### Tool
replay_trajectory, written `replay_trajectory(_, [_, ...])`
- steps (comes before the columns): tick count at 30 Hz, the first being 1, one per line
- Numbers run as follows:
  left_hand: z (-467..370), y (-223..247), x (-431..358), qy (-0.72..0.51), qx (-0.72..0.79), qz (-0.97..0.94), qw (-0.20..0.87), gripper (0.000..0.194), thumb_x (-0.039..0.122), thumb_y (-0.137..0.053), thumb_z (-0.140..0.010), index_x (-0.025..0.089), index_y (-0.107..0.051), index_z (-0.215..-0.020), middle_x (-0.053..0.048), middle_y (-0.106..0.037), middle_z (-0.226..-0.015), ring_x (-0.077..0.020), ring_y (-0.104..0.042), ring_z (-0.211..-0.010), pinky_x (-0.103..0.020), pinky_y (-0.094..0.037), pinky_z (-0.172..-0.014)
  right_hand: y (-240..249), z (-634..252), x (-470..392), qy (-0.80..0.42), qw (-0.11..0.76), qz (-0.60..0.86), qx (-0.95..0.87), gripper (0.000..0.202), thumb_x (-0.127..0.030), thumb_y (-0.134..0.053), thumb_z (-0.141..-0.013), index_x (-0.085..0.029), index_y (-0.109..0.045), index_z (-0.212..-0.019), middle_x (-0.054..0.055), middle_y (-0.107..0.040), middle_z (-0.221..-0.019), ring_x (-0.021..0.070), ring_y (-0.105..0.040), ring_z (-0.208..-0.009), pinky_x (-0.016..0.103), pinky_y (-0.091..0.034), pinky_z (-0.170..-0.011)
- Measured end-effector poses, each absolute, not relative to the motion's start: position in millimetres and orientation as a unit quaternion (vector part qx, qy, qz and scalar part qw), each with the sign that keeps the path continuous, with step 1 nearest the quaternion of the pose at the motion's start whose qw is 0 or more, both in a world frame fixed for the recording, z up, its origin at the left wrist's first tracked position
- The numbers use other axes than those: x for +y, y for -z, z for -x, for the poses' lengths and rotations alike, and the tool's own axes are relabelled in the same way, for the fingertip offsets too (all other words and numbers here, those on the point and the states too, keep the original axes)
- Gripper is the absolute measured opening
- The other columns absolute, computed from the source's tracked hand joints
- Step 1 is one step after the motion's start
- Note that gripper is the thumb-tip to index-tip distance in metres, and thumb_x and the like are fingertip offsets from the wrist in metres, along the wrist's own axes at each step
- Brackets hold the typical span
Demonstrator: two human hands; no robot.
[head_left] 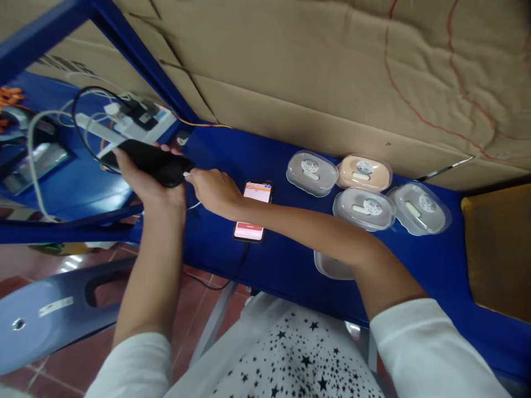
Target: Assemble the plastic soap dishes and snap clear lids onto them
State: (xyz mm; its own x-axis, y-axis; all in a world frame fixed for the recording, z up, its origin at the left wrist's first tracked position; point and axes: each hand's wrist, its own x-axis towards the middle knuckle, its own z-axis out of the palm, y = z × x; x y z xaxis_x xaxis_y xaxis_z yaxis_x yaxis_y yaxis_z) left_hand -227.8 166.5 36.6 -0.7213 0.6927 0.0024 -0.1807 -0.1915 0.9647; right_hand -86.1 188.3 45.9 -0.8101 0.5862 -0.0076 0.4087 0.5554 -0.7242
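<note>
My left hand (155,190) is wrapped around a phone (151,160) with a dark screen, raised over the left part of the blue table. At the phone's right end, my right hand (218,193) pinches a small white cable plug (186,174). Whether the plug sits in the phone's port or only touches it, I cannot tell. A white cable shows just below the right hand. Under my right forearm lies a second phone (258,192) with a lit screen, partly covered by the arm. A black cable (240,265) runs from its lower end.
Several clear-lidded plastic boxes (313,173) stand on the blue table (290,276), one partly behind my forearm. A power strip (161,124) with chargers and tangled cables is at left, beyond a blue frame post (136,50). A blue plastic stool (50,315) stands below.
</note>
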Motion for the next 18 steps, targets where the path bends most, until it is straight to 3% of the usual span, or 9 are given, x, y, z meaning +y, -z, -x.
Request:
replay_trajectory(7, [235, -38, 164, -0.767, 0.504, -0.182, 0.354, 0.057, 0.060, -0.013, -0.116, 0.021, -0.053, -0.106, 0.003, -0.063, -0.089, -0.0118, -0.062, -0.090, -0.027, -0.055, -0.084, -44, 78, 192, -0.360, 0.101, 0.270, -0.887, 0.043, -0.044, -0.042, -0.119, -0.015, -0.072, -0.128, 0.018, -0.081, -0.122, 0.0294, -0.078, -0.113, 0.041, -0.056, -0.097])
replay_trajectory(13, [267, -20, 161, -0.627, 0.608, -0.242, 0.423, 0.063, 0.075, -0.037, -0.107, 0.018, -0.060, -0.120, -0.004, -0.075, -0.096, -0.0245, -0.071, -0.094, -0.054, -0.063, -0.097, -80, 24, 198, -0.246, 0.097, 0.270, -0.926, 0.039, -0.043, -0.047, -0.118, -0.013, -0.068, -0.131, 0.017, -0.075, -0.136, 0.0314, -0.070, -0.126, 0.048, -0.049, -0.110])
replay_trajectory(15, [279, -7, 162, -0.564, 0.683, -0.246, 0.394, 0.053, 0.067, -0.055, -0.104, 0.017, -0.062, -0.117, -0.002, -0.075, -0.086, -0.0248, -0.072, -0.086, -0.059, -0.063, -0.096, -94, -9, 200, -0.216, 0.088, 0.278, -0.932, 0.039, -0.041, -0.049, -0.118, -0.012, -0.068, -0.134, 0.017, -0.073, -0.140, 0.0334, -0.068, -0.129, 0.050, -0.048, -0.110])
replay_trajectory(18, [295, 11, 167, -0.511, 0.753, -0.251, 0.331, 0.030, 0.042, -0.072, -0.096, 0.016, -0.064, -0.108, 0.005, -0.068, -0.068, -0.0190, -0.065, -0.068, -0.054, -0.065, -0.089, -109, -71, 198, -0.196, 0.069, 0.290, -0.934, 0.037, -0.039, -0.051, -0.116, -0.013, -0.071, -0.135, 0.016, -0.072, -0.144, 0.0355, -0.067, -0.133, 0.054, -0.050, -0.113])
